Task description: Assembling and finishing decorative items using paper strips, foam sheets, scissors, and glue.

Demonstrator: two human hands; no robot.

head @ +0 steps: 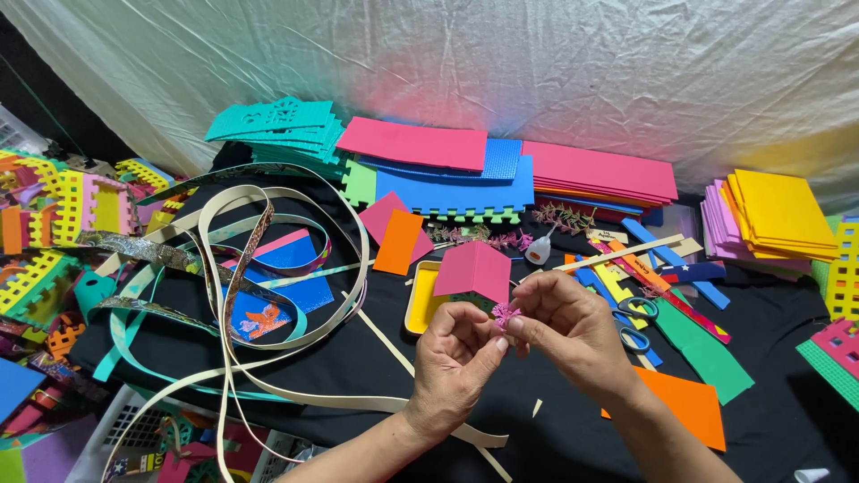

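Observation:
My left hand [455,356] and my right hand [573,329] meet at the fingertips over a black cloth [555,429]. Between them they pinch a tiny pink flower sprig [505,315]. Just behind the fingers stands a small foam house with a pink folded roof [472,270] on a yellow tray [419,300]. A small glue bottle [538,249] lies a little beyond the house, to its right.
Stacks of pink, blue and teal foam sheets [447,165] line the back. Cream and patterned ribbon strips [268,268] loop at the left. Blue scissors [635,326], coloured strips and an orange sheet [693,402] lie right. Yellow and lilac sheets [769,215] sit far right.

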